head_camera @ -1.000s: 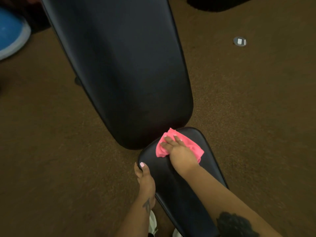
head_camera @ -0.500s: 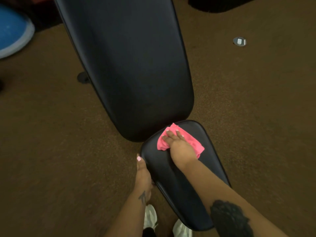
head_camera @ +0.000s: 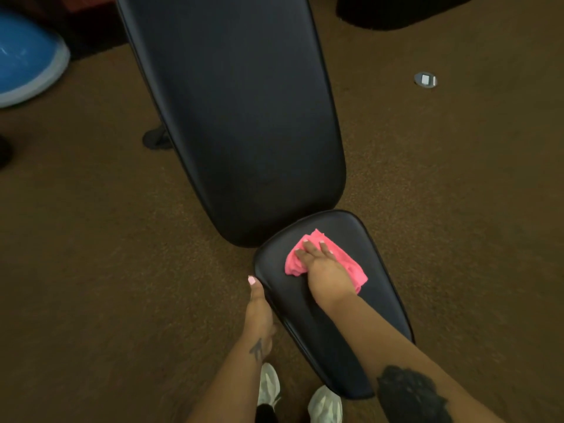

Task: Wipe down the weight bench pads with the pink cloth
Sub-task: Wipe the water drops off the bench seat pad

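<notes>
The pink cloth [head_camera: 328,259] lies bunched on the upper part of the small black seat pad [head_camera: 335,319], low and a little right of centre in the frame. The right hand [head_camera: 325,264] presses flat on top of it, fingers spread slightly and stretched forward over the fabric, so the middle of the cloth is hidden and only its crumpled edges show to either side of the hand. The left hand [head_camera: 258,312] grips the seat pad's left edge, thumb along the rim with a pale pink nail at its tip; its other fingers curl under the pad out of sight. Just above the seat pad, its rounded end overlapping the seat's top rim in this view, the long black back pad [head_camera: 238,117] runs up through the centre to the top of the frame. Below, between the forearms, two pale shoes [head_camera: 299,395] stand on the brown carpet [head_camera: 91,270]. A blue rounded object [head_camera: 27,59] sits at the upper left edge, a small round metal floor fitting [head_camera: 425,79] at the upper right, and a dark bench foot [head_camera: 157,138] peeks out beside the back pad's left edge.
</notes>
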Tool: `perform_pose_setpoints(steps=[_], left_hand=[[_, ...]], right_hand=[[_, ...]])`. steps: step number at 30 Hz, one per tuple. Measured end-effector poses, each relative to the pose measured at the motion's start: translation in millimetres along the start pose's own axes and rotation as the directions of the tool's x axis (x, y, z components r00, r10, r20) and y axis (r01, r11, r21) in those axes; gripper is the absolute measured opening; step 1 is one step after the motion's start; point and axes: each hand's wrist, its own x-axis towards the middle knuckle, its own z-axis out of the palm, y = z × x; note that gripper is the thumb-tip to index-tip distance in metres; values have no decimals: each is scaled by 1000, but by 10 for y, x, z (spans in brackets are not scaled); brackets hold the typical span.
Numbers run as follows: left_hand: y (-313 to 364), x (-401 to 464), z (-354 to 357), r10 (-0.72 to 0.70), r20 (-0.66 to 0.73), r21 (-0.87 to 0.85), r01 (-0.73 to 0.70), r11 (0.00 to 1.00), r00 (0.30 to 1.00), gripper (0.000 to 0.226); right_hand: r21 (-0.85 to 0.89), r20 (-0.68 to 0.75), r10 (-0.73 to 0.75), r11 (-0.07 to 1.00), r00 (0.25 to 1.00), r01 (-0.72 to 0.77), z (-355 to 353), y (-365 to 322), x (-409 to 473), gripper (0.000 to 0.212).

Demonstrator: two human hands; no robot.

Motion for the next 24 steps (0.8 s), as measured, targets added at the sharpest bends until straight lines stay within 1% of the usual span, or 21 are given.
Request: perform_pose_setpoints(steps=[2, 4, 7, 9, 12, 16, 18, 20, 24], left_hand=[[-13, 24, -13, -12, -1, -15, 12, 1000, 1000, 68], [-34, 47, -32, -15, 16, -3, 15, 1000, 1000, 71], [-36, 22, -40, -22, 44, -10, 22, 1000, 999, 72], [-28, -7, -39, -29, 38, -15, 29, 999, 999, 71], [-10, -33, -34, -13, 32, -9, 14, 1000, 999, 70], [-8, -46, -11, -10, 25, -11, 11, 1000, 1000, 70], [-5, -60, 0, -18, 8, -1, 18, 1000, 1000, 72], [-7, -69, -5, -23, 5, -3, 23, 1000, 1000, 73], [6, -116, 21, -37, 23, -15, 37, 999, 999, 70]], right_hand=[[0, 11, -26, 1000, 1000, 26, 47, -116, -39, 62], [-58, 12, -95, 994, 995, 96, 103, -201, -180, 62], [-76, 36, -182, 980, 983, 184, 165, -134, -483, 62], [-68, 50, -179, 981, 983, 182, 176, 40, -609, 63], [-81, 61, -108, 990, 992, 113, 157, 255, -514, 68], [-46, 74, -22, 999, 997, 25, 123, 108, -296, 73], [-22, 43, -37, 999, 998, 38, 141, -22, -309, 70], [-29, 29, -85, 996, 996, 86, 189, -137, -415, 67], [-75, 67, -185, 979, 980, 190, 295, -74, -692, 64]])
